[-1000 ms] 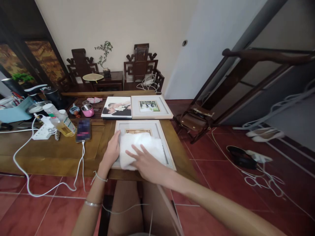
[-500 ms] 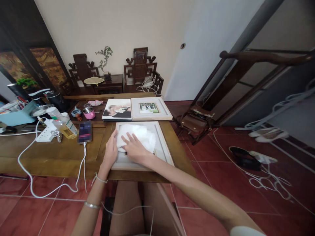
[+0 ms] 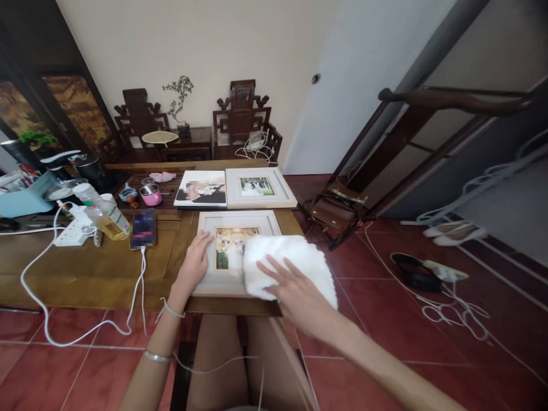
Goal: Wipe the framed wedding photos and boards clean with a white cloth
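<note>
A pale wooden picture frame (image 3: 206,285) lies flat on the near edge of the wooden table, with a photo showing in its middle. Its left edge is held by my left hand (image 3: 194,264), whose fingers reach over the rim onto the border. My right hand (image 3: 291,285) holds a fluffy white cloth (image 3: 314,268) under its spread fingers. The cloth covers the frame's right part and hangs past its right edge, looking slightly blurred. What my right thumb does is hidden.
Behind lie a second pale frame (image 3: 280,185) and a black-and-white picture panel (image 3: 201,188). To the left are a phone (image 3: 143,229) on a white cable, a bottle of yellow liquid (image 3: 112,220), a power strip (image 3: 76,227) and a pink cup (image 3: 151,194). A dark chair (image 3: 342,211) stands right.
My right hand has swept the white cloth rightwards across the frame, uncovering the photo. My left hand stays at the left edge, its fingers now farther over the rim.
</note>
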The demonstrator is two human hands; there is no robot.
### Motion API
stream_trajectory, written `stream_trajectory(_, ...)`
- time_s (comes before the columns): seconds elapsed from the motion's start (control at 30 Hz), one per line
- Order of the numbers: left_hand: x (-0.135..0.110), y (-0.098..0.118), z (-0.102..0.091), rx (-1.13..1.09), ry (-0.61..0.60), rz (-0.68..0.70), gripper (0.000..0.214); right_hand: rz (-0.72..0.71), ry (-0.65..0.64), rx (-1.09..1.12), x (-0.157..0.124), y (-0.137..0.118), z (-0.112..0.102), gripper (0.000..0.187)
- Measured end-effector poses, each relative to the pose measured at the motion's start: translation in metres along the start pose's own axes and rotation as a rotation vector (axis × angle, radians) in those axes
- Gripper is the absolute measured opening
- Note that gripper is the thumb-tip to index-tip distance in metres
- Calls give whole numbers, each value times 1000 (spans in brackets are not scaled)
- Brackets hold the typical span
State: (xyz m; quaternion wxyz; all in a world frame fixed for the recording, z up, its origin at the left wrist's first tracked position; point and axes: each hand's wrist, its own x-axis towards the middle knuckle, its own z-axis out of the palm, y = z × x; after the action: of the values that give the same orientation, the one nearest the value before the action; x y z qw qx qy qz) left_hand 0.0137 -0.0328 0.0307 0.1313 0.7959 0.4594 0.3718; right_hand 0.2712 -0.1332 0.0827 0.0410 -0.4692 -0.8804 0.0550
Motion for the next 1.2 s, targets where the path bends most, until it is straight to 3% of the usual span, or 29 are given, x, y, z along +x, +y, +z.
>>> stream_trajectory(0.13,3,3,-5,-26,-56,17,49,89,89,5,-10,38,5,56)
stream_trajectory(0.23,3,5,-7,-82,-109,27,51,159,193,31,14,56,4,56)
stream_trajectory(0.3,1,4,-6,-100,-122,30,53,115,252,57,42,58,-2,55)
stream_trajectory(0.43,0,5,-4,-97,-150,50,54,-144,282,83,105,38,-16,56)
stream_trajectory(0.53,0,5,-3,-52,-160,26,51,-294,188,70,143,16,-15,53)
stream_trajectory(0.63,0,5,-3,-19,-151,3,51,-324,87,13,168,2,-5,49)
stream_trajectory(0.73,1,6,-4,-42,-158,39,53,-267,83,-75,183,-3,1,45)
stream_trajectory(0.87,5,8,-6,-60,-175,60,50,-273,138,-183,194,-4,0,40)
stream_trajectory(1.0,6,3,-3,-53,-162,23,47,-274,152,-191,187,2,-1,37)
stream_trajectory(1.2,2,0,6,-54,-159,-85,54,-152,122,-202,146,47,-1,45)
